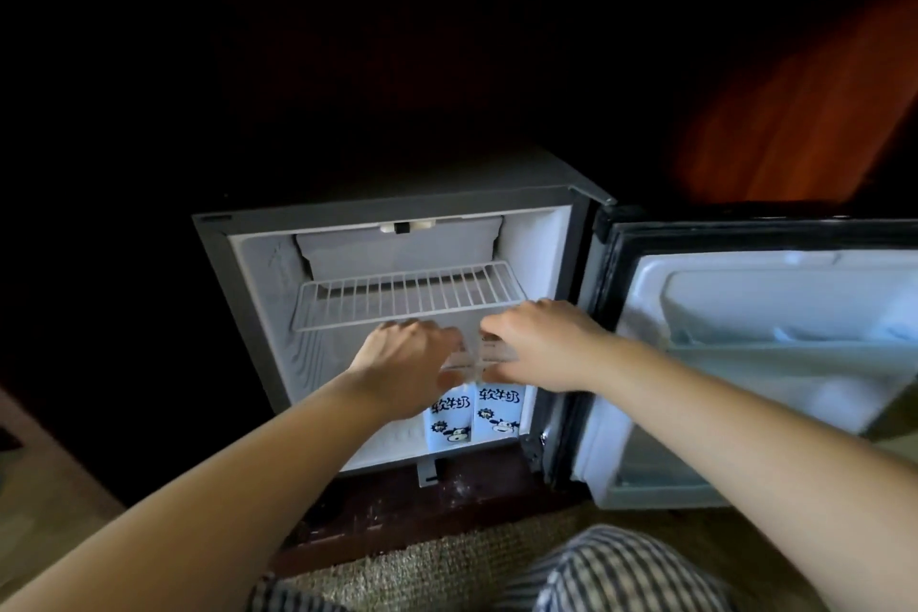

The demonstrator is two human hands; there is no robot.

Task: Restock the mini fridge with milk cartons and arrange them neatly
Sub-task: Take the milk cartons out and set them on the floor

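The mini fridge (pixel 233 308) stands open in front of me. Two blue-and-white milk cartons with a cow print stand side by side on its floor, toward the right. My left hand (pixel 405 360) grips the top of the left milk carton (pixel 449 420). The top of the right milk carton (pixel 499 412) is held by my right hand (pixel 544 343). The two cartons touch each other, and their upper parts are partly hidden by my fingers.
A white wire shelf (pixel 407 296) sits bare just above my hands. The fridge door (pixel 745 363) hangs open to the right, with bare door bins. Left of the cartons the fridge floor shows bare. My striped trouser knee (pixel 611 567) and a woven rug (pixel 447 562) are below.
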